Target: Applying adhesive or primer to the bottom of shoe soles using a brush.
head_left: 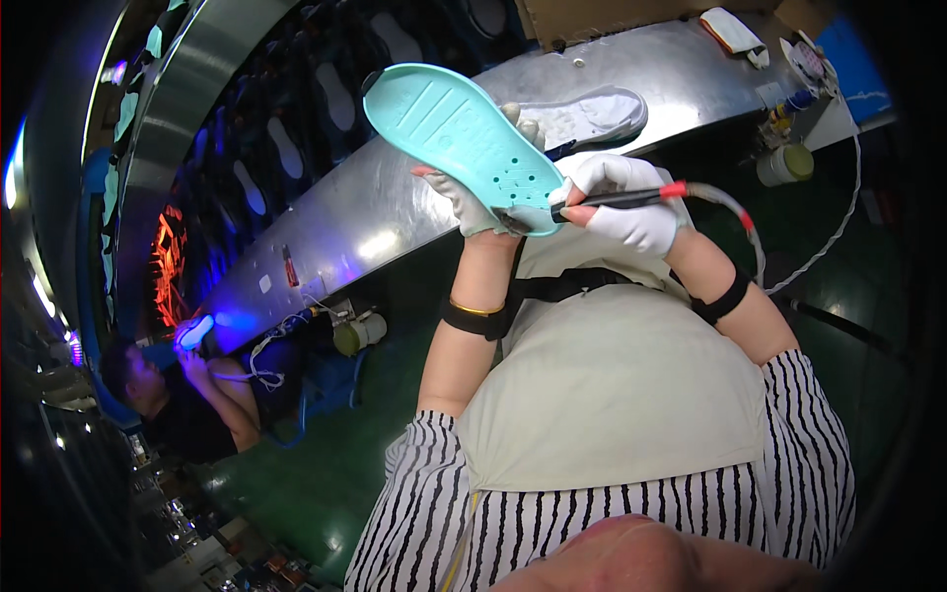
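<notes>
A turquoise shoe sole (pixel 459 128) is tilted up over the metal bench, showing its grooves and several small holes. My left hand (pixel 466 205), in a white glove with bare fingertips, grips it from beneath and from the side; part of the hand is hidden behind the sole. In my gloved right hand (pixel 631 209) is a dark-handled brush (pixel 619 198) with red bands and a hose at its back end. Its tip meets the sole's near end, beside the rim. Just behind the sole, a white shoe (pixel 602 113) lies on its side on the bench.
The long metal bench (pixel 345 222) runs alongside a line of dark racks with pale soles (pixel 284 148). A red-handled tool (pixel 290 266) and a folded cloth (pixel 735 35) lie on it. Canisters (pixel 786 165) hang at its edge. At far left a co-worker (pixel 192 395) handles a shoe.
</notes>
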Demonstrator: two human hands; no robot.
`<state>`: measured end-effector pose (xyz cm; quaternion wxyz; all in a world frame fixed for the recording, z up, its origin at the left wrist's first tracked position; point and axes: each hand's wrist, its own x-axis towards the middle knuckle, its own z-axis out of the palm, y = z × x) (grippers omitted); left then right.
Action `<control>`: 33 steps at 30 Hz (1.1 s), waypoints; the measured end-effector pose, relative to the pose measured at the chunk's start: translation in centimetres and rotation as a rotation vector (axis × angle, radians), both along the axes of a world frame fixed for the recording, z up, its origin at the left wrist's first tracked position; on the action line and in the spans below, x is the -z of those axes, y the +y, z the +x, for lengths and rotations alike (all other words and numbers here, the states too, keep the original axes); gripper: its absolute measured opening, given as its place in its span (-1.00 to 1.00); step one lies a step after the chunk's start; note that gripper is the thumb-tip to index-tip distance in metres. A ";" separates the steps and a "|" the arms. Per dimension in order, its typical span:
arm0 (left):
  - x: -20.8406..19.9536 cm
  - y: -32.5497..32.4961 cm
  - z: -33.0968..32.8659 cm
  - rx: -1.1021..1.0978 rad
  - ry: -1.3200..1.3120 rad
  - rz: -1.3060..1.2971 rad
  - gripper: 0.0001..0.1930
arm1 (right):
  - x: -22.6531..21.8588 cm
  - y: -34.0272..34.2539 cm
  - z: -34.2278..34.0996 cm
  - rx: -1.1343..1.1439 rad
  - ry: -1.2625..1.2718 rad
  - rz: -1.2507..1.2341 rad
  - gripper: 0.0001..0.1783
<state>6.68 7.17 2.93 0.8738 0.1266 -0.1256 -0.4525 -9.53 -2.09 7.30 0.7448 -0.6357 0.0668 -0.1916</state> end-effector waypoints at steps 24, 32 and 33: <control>-4.0 -0.3 3.4 0.471 -0.597 0.842 -0.13 | -0.8 -3.4 1.1 -0.423 0.027 -0.394 -0.82; -4.5 -0.5 3.2 0.441 -0.610 0.902 -0.17 | -1.5 -4.9 1.0 -0.351 -0.004 -0.480 -0.84; -4.8 -0.4 3.3 0.408 -0.627 0.929 -0.18 | -1.8 -5.0 0.9 -0.372 0.023 -0.464 -0.84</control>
